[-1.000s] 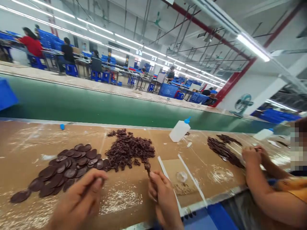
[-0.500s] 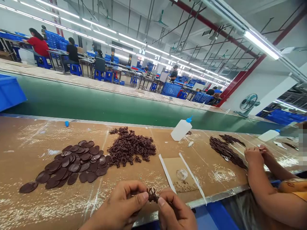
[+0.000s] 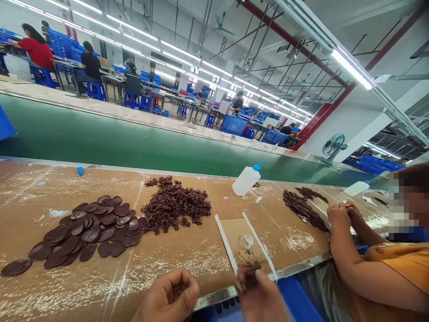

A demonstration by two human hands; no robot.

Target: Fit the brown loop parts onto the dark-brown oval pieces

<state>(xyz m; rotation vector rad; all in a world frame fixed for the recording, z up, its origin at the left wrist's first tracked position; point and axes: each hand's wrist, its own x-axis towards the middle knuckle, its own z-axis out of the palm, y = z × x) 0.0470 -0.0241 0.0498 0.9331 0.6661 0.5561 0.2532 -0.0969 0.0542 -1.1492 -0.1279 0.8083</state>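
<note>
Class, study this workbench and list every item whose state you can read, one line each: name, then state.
Left hand: curled, fingers closed.
Right hand: gripping a dark brown clump.
Dark brown discs: flat, overlapping in a spread pile.
Tangled brown pieces: loose heap.
White squeeze bottle: tilted, blue nozzle upward.
Co-worker's hands: raised, together.

Hands (image 3: 169,297) apart now — brown tangle (image 3: 247,276) in right hand (image 3: 259,298)
</note>
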